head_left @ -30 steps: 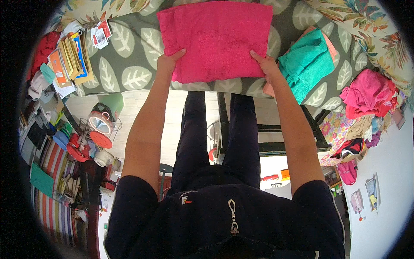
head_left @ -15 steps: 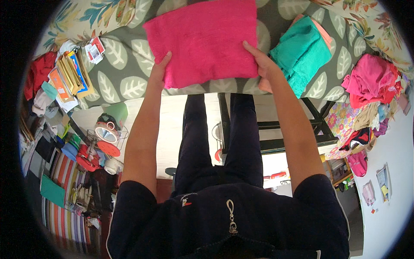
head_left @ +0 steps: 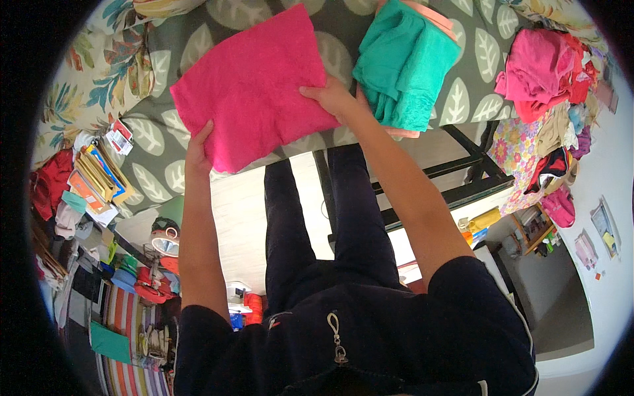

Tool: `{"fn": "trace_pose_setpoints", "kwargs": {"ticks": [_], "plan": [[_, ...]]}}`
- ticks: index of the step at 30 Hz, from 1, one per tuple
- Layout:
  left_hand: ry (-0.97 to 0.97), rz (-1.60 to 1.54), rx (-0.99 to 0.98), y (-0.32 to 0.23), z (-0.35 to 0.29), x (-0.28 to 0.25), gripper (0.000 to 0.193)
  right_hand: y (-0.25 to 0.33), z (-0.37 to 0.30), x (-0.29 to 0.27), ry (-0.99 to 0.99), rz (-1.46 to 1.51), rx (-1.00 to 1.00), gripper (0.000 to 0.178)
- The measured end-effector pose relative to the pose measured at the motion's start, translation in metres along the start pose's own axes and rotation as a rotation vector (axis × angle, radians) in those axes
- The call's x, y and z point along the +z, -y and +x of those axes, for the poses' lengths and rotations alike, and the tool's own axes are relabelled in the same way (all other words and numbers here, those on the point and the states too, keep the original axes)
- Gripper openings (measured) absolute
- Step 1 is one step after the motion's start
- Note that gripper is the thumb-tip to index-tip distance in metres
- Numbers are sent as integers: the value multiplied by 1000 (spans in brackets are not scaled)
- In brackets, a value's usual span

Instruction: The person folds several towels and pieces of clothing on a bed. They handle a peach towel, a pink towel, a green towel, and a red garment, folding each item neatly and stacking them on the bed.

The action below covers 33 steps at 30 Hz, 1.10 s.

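Note:
A bright pink cloth [head_left: 257, 86], folded into a broad flat piece, is held between my two hands over the patterned bedspread. My left hand [head_left: 199, 146] grips its near left corner, thumb on top and the fingers hidden underneath. At the right edge, my right hand [head_left: 333, 99] has its thumb lying over the cloth, with most of its fingers out of sight below. Just beyond that hand lies a folded green cloth [head_left: 406, 66], resting on a peach-coloured folded cloth [head_left: 432, 18].
The grey leaf-patterned bedspread [head_left: 456, 102] reaches the bed's near edge. Books and envelopes [head_left: 99, 175] are stacked at left beside small cards [head_left: 119, 137]. Pink and red clothes [head_left: 538, 66] are heaped at right. A black metal frame [head_left: 456, 191] stands below the bed's edge.
The view has turned, so the bed and the things on it appear shifted and tilted. Both hands keep their hold on the pink cloth, which now sits further left and slanted in the picture.

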<state>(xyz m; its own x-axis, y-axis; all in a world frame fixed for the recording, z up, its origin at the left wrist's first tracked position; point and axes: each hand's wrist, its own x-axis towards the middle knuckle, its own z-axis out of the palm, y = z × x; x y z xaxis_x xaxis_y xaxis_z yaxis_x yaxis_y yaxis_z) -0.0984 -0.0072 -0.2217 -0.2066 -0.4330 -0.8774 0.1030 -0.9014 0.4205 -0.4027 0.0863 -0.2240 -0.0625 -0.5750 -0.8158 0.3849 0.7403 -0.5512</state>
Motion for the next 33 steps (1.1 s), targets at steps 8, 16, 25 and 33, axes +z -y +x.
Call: {"fn": "trace_pose_setpoints", "kwargs": {"ticks": [8, 16, 25, 33], "plan": [[-424, 298, 266, 9, 2, -7, 49, -8, -29, -44, -280, -226, -308, 38], [-255, 964, 679, 28, -9, 94, 63, -9, -88, -81, -859, -446, -507, 40], [-126, 915, 479, 35, 87, 76, 78, -3, -43, -94, -961, -901, -389, 106], [-15, 1695, 994, 35, 28, 166, 82, -34, -13, -114, -906, -1006, -390, 75]]}}
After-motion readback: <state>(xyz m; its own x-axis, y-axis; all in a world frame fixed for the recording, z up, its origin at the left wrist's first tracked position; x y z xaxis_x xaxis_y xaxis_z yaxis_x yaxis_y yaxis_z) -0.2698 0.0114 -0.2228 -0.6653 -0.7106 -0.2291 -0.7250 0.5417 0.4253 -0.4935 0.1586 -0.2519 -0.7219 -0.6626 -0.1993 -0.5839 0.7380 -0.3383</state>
